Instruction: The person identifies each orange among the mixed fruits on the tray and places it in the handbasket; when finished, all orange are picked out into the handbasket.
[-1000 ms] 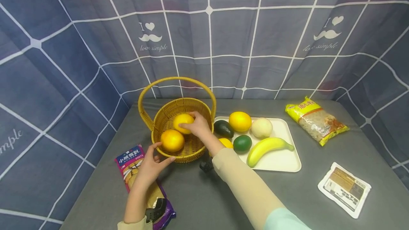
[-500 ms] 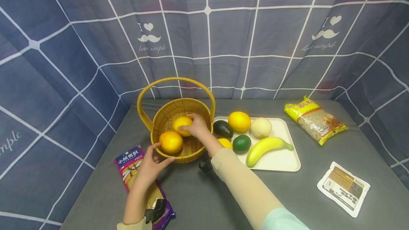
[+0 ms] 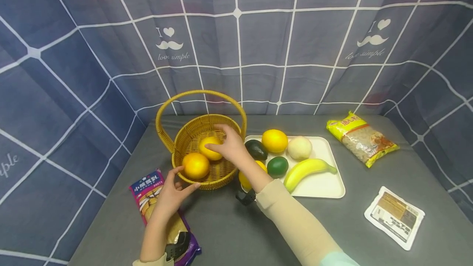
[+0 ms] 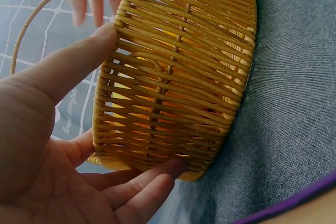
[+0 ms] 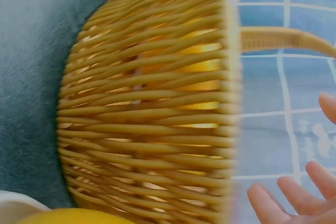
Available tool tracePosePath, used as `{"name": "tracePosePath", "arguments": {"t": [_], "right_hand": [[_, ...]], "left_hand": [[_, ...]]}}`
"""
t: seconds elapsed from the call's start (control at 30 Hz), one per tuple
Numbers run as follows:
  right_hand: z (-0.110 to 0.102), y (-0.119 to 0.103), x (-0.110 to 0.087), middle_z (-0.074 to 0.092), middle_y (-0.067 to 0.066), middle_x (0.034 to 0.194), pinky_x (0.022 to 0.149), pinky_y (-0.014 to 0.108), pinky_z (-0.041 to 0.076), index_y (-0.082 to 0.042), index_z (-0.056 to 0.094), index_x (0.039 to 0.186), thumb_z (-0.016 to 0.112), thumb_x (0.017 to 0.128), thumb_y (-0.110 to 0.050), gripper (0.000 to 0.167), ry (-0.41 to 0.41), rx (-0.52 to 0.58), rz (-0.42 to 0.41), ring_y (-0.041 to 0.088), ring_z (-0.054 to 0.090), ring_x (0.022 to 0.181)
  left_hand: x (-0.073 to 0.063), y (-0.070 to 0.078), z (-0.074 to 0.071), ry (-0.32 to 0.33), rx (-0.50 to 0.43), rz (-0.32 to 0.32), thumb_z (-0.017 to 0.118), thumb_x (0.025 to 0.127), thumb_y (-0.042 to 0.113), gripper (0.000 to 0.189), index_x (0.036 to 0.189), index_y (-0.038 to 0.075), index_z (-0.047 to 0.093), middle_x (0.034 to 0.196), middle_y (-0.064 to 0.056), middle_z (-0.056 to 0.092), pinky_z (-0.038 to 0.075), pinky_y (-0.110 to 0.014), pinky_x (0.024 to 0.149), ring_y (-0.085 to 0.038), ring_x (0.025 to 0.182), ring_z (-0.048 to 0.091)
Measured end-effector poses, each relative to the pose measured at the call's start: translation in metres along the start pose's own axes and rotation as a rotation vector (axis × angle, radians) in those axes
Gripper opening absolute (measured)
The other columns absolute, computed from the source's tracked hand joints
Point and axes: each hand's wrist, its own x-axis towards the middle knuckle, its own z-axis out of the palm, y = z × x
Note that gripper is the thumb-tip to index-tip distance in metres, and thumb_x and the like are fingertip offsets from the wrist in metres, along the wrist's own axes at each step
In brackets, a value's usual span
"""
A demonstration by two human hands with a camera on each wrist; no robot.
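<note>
Bench (image 3: pixel 229 233), grey cloth-covered. Directly on it: wicker basket (image 3: pixel 192 134) at left-centre; white tray (image 3: pixel 325 186) just right of it; pasta packet (image 3: pixel 149 188) front left; yellow grain bag (image 3: pixel 360 138) rear right; flat white pouch (image 3: pixel 394 217) front right.

yellow fruit (image 3: pixel 244 179) half hidden behind forearm, pasta packet (image 3: pixel 155 200) partly covered

basket (image 3: pixel 207 134) left of tray (image 3: pixel 332 175) | two fruits in basket | pasta bag (image 3: pixel 148 186) before basket, under my left hand (image 3: pixel 171 194) | my right hand (image 3: pixel 230 145) in basket
</note>
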Motion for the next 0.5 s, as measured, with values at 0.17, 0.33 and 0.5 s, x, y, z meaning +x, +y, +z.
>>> {"name": "tracePosePath", "arguments": {"t": [0.17,0.33,0.5], "right_hand": [[-0.017,-0.010,-0.016,0.049,0.002,0.141,0.091,0.039,0.049,-0.018,0.047,0.141,0.079,0.081,-0.032,0.069,-0.011,0.043,-0.032,0.025,0.054,0.114],[-0.035,-0.013,-0.030,0.050,-0.002,0.140,0.090,0.036,0.051,-0.022,0.048,0.140,0.080,0.080,-0.030,0.069,-0.019,0.115,-0.014,0.025,0.054,0.116],[-0.055,-0.009,-0.040,0.052,-0.002,0.138,0.091,0.039,0.051,-0.023,0.050,0.138,0.081,0.078,-0.030,0.068,-0.027,0.158,-0.002,0.025,0.055,0.117]], "left_hand": [[0.000,-0.001,0.000,-0.005,0.001,0.006,0.073,0.085,0.042,0.083,0.147,0.015,0.026,0.150,-0.028,0.027,0.043,-0.055,0.098,-0.047,0.127,0.043],[0.000,-0.002,-0.001,-0.006,0.004,0.002,0.073,0.085,0.042,0.083,0.147,0.014,0.025,0.149,-0.028,0.027,0.043,-0.055,0.098,-0.047,0.126,0.044],[0.001,-0.002,-0.001,-0.007,-0.005,0.015,0.074,0.083,0.045,0.086,0.147,0.013,0.026,0.148,-0.028,0.029,0.044,-0.054,0.098,-0.046,0.126,0.045]]}}
